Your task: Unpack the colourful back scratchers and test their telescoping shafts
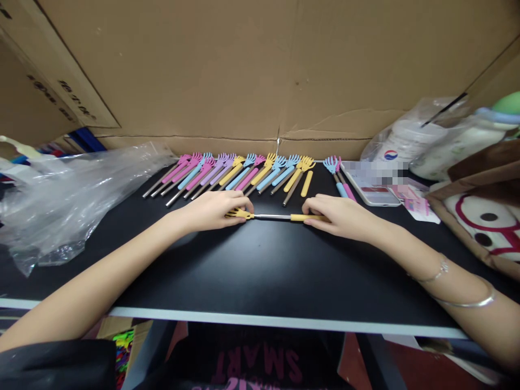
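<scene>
A yellow back scratcher with a silver rod lies crosswise between my hands, low over the black table. My left hand is closed on its claw-shaped head. The fingers of my right hand wrap round its yellow handle, hiding part of it. Beyond my hands, several back scratchers in pink, blue, purple and yellow lie slanted in a row. A loose yellow handle sleeve rests at the row's right end. Further right, a blue and a pink back scratcher lie side by side.
A crumpled clear plastic bag covers the table's left side. At the right lie a phone and a pink-and-white packet, with a white cup, a bottle and a brown bag behind and beside them. Cardboard walls the back.
</scene>
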A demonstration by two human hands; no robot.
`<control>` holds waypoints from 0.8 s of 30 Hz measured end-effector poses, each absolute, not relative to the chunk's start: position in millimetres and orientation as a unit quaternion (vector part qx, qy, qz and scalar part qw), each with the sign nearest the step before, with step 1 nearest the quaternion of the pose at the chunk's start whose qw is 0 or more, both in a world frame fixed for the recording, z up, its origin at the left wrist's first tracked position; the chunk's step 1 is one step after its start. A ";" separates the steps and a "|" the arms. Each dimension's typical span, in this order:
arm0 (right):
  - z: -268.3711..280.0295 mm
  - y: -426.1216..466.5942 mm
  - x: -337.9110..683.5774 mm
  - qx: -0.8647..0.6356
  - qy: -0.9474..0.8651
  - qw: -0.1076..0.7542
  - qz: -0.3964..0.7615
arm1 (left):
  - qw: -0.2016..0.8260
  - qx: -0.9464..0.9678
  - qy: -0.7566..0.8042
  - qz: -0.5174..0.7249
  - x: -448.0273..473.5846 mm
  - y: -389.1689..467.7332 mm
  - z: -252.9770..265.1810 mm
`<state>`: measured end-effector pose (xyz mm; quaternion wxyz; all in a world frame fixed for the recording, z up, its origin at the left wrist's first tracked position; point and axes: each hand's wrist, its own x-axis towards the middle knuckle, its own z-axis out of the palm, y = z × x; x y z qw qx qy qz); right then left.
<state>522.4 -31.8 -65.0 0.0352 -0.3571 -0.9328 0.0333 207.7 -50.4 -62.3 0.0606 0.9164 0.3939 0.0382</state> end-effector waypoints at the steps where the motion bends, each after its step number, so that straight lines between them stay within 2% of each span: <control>1: -65.2 -32.1 522.3 -0.358 -0.933 0.036 0.033 | 0.061 0.916 0.394 0.039 207.6 -50.4 -62.4; 24: -65.1 -36.0 519.2 -0.363 -0.931 0.028 0.027 | 0.029 0.916 0.397 0.044 209.9 -52.6 -65.6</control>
